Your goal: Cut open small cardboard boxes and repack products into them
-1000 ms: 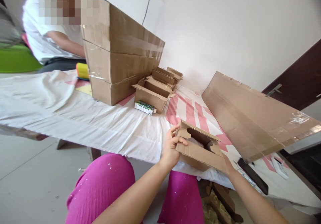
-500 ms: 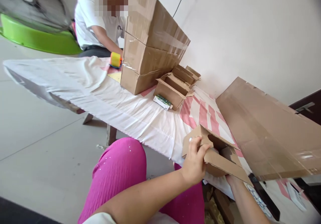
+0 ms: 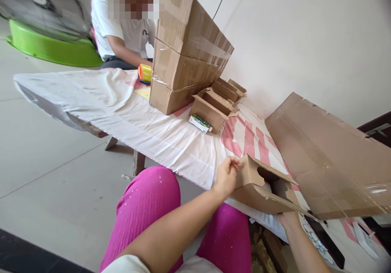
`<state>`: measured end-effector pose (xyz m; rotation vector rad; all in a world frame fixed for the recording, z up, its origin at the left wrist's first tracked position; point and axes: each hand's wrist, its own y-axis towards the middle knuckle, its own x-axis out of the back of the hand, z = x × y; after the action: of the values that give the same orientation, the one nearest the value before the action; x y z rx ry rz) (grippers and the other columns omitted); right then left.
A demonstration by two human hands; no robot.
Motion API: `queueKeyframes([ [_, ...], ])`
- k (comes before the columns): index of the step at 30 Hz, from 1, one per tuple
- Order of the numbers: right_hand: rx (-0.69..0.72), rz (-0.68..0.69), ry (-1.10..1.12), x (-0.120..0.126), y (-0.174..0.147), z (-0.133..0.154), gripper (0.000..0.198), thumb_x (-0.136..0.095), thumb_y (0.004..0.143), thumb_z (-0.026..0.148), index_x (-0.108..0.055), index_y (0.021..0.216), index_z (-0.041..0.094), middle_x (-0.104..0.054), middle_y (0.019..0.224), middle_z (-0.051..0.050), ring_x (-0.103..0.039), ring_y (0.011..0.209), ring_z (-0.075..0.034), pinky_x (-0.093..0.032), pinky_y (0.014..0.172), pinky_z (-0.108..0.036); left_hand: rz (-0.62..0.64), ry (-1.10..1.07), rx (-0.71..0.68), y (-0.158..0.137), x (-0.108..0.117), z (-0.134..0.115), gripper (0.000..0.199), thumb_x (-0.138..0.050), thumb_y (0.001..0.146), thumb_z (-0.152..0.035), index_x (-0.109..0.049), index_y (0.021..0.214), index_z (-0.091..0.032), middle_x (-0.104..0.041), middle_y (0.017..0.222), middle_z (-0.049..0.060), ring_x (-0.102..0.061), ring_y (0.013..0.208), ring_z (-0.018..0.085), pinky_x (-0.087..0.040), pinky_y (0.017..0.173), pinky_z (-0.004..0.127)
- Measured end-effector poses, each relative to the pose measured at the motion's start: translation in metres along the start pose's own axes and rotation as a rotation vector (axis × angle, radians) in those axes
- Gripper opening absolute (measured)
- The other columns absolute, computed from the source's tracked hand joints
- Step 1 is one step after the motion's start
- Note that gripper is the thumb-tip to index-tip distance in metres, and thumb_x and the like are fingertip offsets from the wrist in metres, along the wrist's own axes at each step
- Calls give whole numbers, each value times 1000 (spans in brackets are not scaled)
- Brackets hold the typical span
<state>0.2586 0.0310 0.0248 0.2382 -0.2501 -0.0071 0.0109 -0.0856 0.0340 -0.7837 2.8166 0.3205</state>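
A small open cardboard box (image 3: 244,175) is tilted at the table's near edge, its flaps up and something pale inside that I cannot make out. My left hand (image 3: 226,177) is beside the box's left end, fingers loosely bent, with the fingertips at or very near the cardboard. Underneath the right end, my right hand (image 3: 288,221) holds the box, its fingers mostly hidden by it. Farther along the table stand more small open boxes (image 3: 207,112), and a small green-and-white carton (image 3: 200,123) leans against the nearest one.
Taped cardboard boxes (image 3: 175,69) form a tall stack on the cloth-covered table (image 3: 183,142). Behind it sits a person (image 3: 122,36) in a white shirt, near a yellow tape roll (image 3: 146,73). A large cardboard piece (image 3: 330,155) stands at the right, with a dark long object (image 3: 328,240) below it.
My left hand has let go of the box's near flap edge and moved left to its end. The box has turned slightly, and my right hand stays beneath it.
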Motion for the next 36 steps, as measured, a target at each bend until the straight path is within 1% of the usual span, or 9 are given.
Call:
queueKeyframes([
  [3,-138,-43,149,1,-6,3,36,-60,78,51,-65,103,27,-73,98,-2,-68,90,-23,-59,76,-40,70,25,207,24,12,4,23,-51,70,-1,-58,84,-17,-62,83,1,-55,66,10,-47,65,22],
  [8,-178,-116,199,12,-17,-3,31,-66,70,40,-65,98,26,-73,94,1,-66,91,-21,-57,70,-34,228,59,245,29,18,12,30,-62,59,1,-61,83,-17,-58,71,-4,-51,60,7,-41,56,18],
  [13,-142,-129,171,29,-26,-16,27,-69,57,35,-61,79,21,-66,67,2,-56,58,-16,-46,47,-26,268,94,236,26,19,12,22,-60,64,-2,-59,81,-17,-50,58,-8,-49,55,7,-39,56,18],
  [17,-149,-116,159,35,-41,-18,26,-72,61,39,-55,68,20,-59,59,3,-51,53,-13,-41,45,-24,239,161,216,24,20,11,12,-59,68,-6,-57,72,-18,-51,57,-6,-47,54,9,-37,56,21],
  [21,-158,-116,134,38,-58,-18,38,-71,67,54,-58,72,19,-59,62,1,-52,56,-12,-41,49,-24,201,218,159,23,19,12,12,-59,68,-7,-56,64,-18,-56,63,-4,-52,62,11,-40,63,23],
  [26,2,-214,-97,44,-78,-21,43,-59,79,61,-61,87,19,-57,69,2,-47,58,-13,-39,51,-25,38,233,62,30,27,2,9,-52,72,-11,-51,68,-19,-56,73,-1,-55,72,14,-43,71,27],
  [29,145,-205,-252,43,-98,-12,36,-51,87,55,-60,92,20,-57,73,0,-50,63,-15,-42,56,-28,-89,205,-127,21,32,-20,6,-47,77,-14,-47,74,-20,-55,87,2,-56,86,16,-45,76,29],
  [31,246,-94,-302,37,-115,2,30,-48,92,49,-59,92,21,-59,79,-3,-54,69,-16,-45,61,-29,-102,200,-432,3,30,-37,7,-50,77,-15,-48,75,-21,-54,87,2,-56,86,16,-45,75,29],
  [36,481,327,-166,8,-144,53,34,-47,92,52,-57,104,22,-59,86,-5,-56,72,-17,-49,64,-30,319,312,-926,-58,4,-50,18,-52,77,-4,-49,84,-21,-57,77,0,-55,71,13,-45,65,25],
])
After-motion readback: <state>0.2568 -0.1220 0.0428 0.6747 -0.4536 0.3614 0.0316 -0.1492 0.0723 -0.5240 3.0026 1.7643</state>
